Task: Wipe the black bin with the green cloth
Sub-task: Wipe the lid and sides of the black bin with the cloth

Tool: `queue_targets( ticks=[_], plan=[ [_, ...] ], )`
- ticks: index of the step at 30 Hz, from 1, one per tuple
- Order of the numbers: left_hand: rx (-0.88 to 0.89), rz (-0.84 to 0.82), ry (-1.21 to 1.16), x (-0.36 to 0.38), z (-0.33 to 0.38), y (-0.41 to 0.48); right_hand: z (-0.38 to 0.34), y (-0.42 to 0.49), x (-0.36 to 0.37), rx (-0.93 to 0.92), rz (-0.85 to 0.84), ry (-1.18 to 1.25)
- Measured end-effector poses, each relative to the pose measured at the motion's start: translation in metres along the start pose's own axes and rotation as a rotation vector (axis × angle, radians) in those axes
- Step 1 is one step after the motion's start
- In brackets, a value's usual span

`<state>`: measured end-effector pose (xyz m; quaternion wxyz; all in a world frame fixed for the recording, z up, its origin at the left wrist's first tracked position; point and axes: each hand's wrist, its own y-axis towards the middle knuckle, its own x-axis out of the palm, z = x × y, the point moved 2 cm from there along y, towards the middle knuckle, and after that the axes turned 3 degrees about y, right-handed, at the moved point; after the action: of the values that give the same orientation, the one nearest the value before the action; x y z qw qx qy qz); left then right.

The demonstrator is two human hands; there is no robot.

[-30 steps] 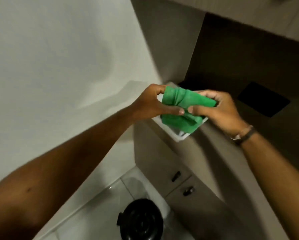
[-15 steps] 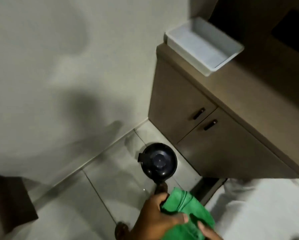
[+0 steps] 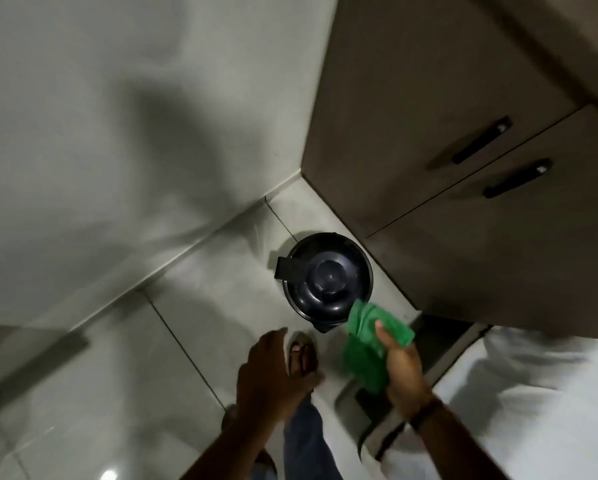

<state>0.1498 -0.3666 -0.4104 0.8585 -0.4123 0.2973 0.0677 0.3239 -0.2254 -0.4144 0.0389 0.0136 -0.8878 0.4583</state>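
Note:
A round black bin (image 3: 327, 279) with a closed lid stands on the tiled floor in the corner between the wall and a brown cabinet. My right hand (image 3: 402, 367) holds a bunched green cloth (image 3: 370, 344) just below and right of the bin, with the cloth's top edge over the lid's near rim. My left hand (image 3: 271, 375) hovers lower left of the bin with nothing in it, fingers loosely apart.
The brown cabinet (image 3: 446, 168) with two black handles fills the upper right. A pale wall (image 3: 117, 116) runs along the left. My sandalled foot (image 3: 302, 355) stands on the grey floor tiles just below the bin. A white surface (image 3: 533, 393) lies lower right.
The view has dropped from the counter to the floor and closed in on the bin. My left hand has let go of the cloth; only my right hand holds it now.

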Motion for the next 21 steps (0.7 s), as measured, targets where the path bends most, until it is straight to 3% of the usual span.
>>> queue_targets(
  ticks=[2,7,13,17,21],
  plan=[
    [0.003,0.015,0.043,0.019,-0.014,0.050,-0.005,0.068,-0.002,-0.137,0.084,-0.164],
    [0.081,0.092,0.196,0.071,-0.036,0.174,-0.019,0.228,0.026,-0.502,0.101,-0.445],
    [0.056,0.107,0.257,0.133,-0.053,0.258,0.048,0.304,0.041,-0.601,0.200,-1.265],
    [0.076,0.159,0.281,0.154,-0.070,0.271,0.069,0.307,0.039,-0.729,0.291,-1.326],
    [0.215,0.170,0.303,0.163,-0.097,0.282,0.066,0.317,0.043,-0.808,0.275,-1.370]
  ],
)
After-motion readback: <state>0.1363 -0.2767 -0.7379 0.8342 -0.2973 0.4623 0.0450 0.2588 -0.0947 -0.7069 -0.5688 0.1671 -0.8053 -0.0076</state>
